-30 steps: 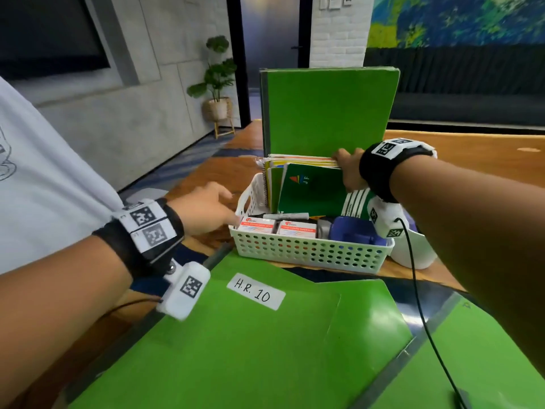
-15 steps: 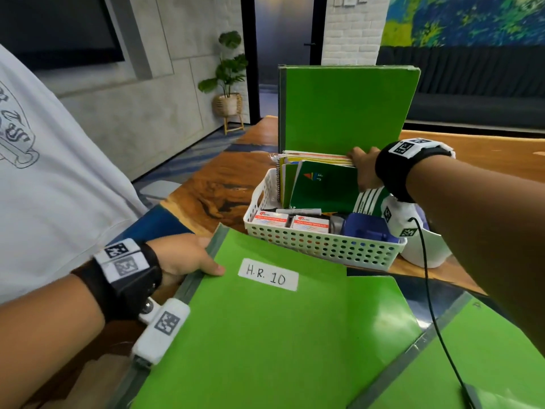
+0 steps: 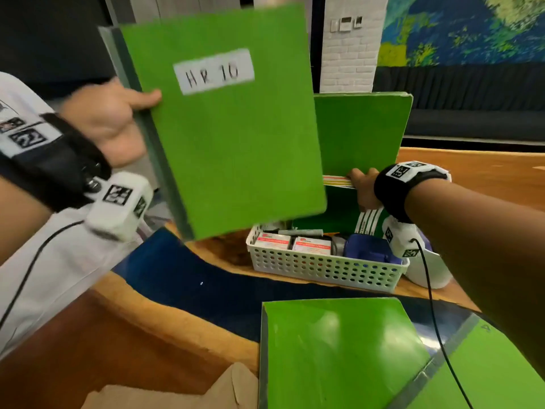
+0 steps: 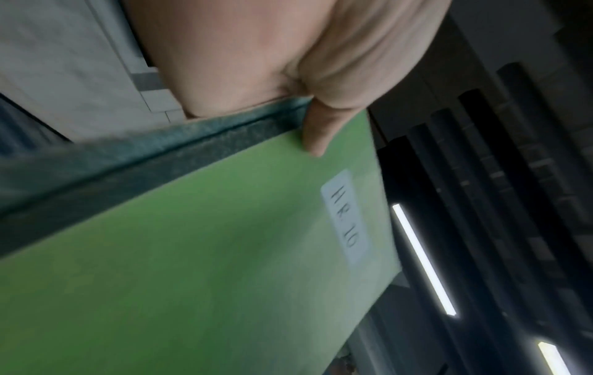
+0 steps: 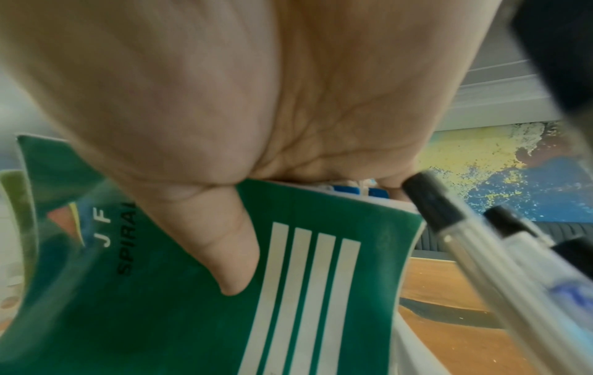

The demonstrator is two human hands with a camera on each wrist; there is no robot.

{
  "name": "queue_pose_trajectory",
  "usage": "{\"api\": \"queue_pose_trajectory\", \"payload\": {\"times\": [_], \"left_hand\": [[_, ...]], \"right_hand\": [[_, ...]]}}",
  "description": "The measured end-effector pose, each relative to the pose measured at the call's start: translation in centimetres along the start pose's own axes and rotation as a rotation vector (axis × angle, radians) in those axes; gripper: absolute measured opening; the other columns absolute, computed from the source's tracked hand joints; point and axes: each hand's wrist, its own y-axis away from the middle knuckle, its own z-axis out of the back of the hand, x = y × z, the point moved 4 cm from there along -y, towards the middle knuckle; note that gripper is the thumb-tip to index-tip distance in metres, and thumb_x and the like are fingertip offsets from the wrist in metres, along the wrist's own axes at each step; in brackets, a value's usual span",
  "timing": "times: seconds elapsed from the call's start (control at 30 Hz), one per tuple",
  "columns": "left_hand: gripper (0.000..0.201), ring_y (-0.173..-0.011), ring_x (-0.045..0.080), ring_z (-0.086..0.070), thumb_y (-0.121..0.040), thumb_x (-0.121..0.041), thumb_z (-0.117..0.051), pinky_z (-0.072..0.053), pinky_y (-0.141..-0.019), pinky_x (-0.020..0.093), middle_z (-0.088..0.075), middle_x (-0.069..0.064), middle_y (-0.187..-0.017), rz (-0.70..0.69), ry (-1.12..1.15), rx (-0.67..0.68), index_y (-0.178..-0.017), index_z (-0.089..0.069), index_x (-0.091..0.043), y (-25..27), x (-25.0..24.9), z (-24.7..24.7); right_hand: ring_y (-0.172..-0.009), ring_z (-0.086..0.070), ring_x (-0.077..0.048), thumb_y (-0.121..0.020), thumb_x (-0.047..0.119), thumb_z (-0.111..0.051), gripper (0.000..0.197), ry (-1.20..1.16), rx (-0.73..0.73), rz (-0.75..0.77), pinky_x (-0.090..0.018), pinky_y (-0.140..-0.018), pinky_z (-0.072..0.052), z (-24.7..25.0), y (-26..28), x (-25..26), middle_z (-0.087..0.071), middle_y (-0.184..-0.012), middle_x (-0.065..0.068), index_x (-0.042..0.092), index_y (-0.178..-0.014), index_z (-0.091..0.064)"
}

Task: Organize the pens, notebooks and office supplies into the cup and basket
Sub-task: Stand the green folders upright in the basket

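Green hardcover notebook labelled "HR 10" point(image 3: 230, 125) raised upright, spine gripped by left hand point(image 3: 109, 122). Right hand point(image 3: 364, 190) pinches dark green spiral notebook point(image 5: 179, 317) standing in white perforated plastic basket point(image 3: 324, 270).

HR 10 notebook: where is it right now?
Head view, upper left: the HR 10 notebook is off the table, gripped at its spine by the left hand, above and left of the white basket.

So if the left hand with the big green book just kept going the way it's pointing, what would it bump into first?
Probably the tall green book standing in the white basket. The left hand points that way, and its HR 10 book would likely touch first, though depth is hard to judge here.
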Motion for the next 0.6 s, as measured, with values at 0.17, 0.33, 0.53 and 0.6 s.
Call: {"api": "queue_pose_trajectory", "payload": {"times": [0.17,0.33,0.53,0.6], "left_hand": [[0.04,-0.117,0.033,-0.066,-0.103,-0.011,-0.042,-0.059,-0.081,0.044,-0.063,0.018,-0.134,-0.105,0.283,0.012,-0.142,-0.051,-0.004,-4.4,-1.6,-5.4],[0.037,-0.108,0.034,-0.07,-0.092,0.002,-0.06,-0.057,-0.085,0.059,-0.07,0.015,-0.124,-0.162,0.146,-0.063,-0.127,-0.059,-0.008,-6.9,1.2,-11.0],[0.031,-0.089,0.022,-0.069,-0.088,-0.009,-0.071,-0.059,-0.068,0.037,-0.072,0.01,-0.118,-0.147,-0.229,-0.051,-0.119,-0.065,-0.011,-9.7,8.4,-14.0],[0.035,-0.095,0.025,-0.07,-0.085,-0.02,-0.074,-0.057,-0.084,0.041,-0.073,0.01,-0.116,-0.12,-0.341,-0.042,-0.117,-0.067,-0.011,-10.9,10.8,-13.8]], "right_hand": [[-0.108,-0.06,-0.042,-0.08,0.024,-0.072,0.074,0.002,0.019,-0.016,-0.053,-0.091,-0.051,0.0,-0.2,0.0,-0.052,-0.124,-0.019,0.025,-0.142,-0.032],[-0.096,-0.064,-0.043,-0.074,0.024,-0.066,0.077,-0.02,0.04,0.011,-0.053,-0.084,-0.056,-0.1,-1.0,0.0,-0.056,-0.116,-0.019,0.029,-0.142,-0.031],[-0.082,-0.063,-0.045,-0.057,0.033,-0.057,0.061,-0.047,0.027,-0.021,-0.056,-0.081,-0.055,-1.2,-3.6,-0.5,-0.057,-0.1,-0.018,0.028,-0.113,-0.034],[-0.079,-0.063,-0.045,-0.055,0.033,-0.058,0.061,-0.061,0.032,-0.022,-0.056,-0.079,-0.055,-1.8,-4.5,-0.7,-0.055,-0.1,-0.018,0.033,-0.11,-0.029]]}}
